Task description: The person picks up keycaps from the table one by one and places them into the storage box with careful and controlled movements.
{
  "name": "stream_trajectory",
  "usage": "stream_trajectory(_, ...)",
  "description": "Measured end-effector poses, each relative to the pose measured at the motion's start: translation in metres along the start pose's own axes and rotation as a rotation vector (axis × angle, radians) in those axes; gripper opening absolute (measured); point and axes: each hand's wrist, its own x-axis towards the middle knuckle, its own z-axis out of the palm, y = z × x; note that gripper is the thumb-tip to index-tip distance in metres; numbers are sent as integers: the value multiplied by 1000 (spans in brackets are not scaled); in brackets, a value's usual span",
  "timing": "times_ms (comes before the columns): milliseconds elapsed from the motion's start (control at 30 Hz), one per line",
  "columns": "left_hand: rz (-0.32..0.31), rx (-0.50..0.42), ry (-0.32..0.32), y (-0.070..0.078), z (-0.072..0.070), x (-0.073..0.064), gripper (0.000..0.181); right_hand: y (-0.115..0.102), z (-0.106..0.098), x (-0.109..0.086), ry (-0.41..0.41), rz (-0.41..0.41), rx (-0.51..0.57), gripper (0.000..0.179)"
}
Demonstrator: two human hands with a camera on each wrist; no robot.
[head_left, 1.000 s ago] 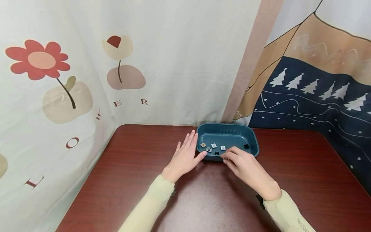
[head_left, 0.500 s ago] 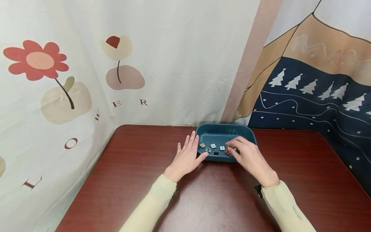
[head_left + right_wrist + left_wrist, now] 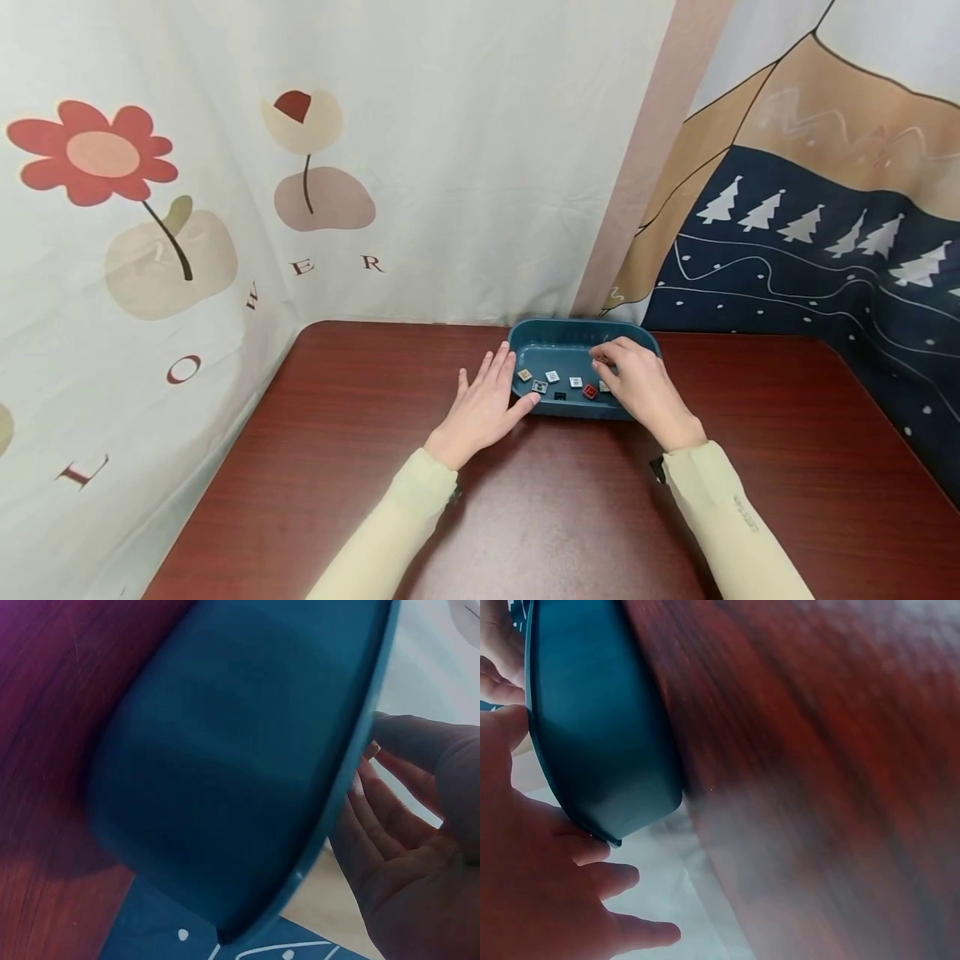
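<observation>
A dark teal plastic bin (image 3: 570, 409) stands at the table's far edge, with several small square pieces, much like keycaps, on its floor. Among them are a red piece (image 3: 589, 391), a white piece (image 3: 575, 382), a black piece (image 3: 559, 397) and a tan piece (image 3: 524, 375). My left hand (image 3: 480, 408) lies along the bin's left end, fingers straight, thumb at the front rim. Over the bin's right half, my right hand (image 3: 637, 383) pinches a small brownish piece (image 3: 373, 750) between thumb and fingers, mostly hidden by them. The bin's right end is partly behind this hand.
The reddish-brown wooden table (image 3: 375, 375) extends around the bin. Right behind its far edge hangs a pale flower-print curtain (image 3: 480, 208), with a dark blue tree-print cloth (image 3: 787, 275) on the right.
My right hand has moved from the front rim rightward and back over the bin. The red piece, under its fingertips half a second ago, now lies free. My left hand stays put.
</observation>
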Motion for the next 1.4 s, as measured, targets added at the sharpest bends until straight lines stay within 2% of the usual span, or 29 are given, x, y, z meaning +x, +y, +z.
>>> stream_trajectory(167,-10,-3,-16,1,-1,1,86,3,5,7,-39,46,6,21)
stream_trajectory(467,-15,1,-40,4,-1,-1,87,9,14,18,-199,146,-4,22)
stream_trajectory(967,-13,-17,-46,2,3,2,87,18,22,24,-285,168,-25,27)
stream_trajectory(1100,-7,-27,-40,3,3,2,87,17,18,18,-262,166,-24,28)
stream_trajectory(1400,-5,-52,-22,1,2,0,86,9,2,-6,-75,74,-87,26)
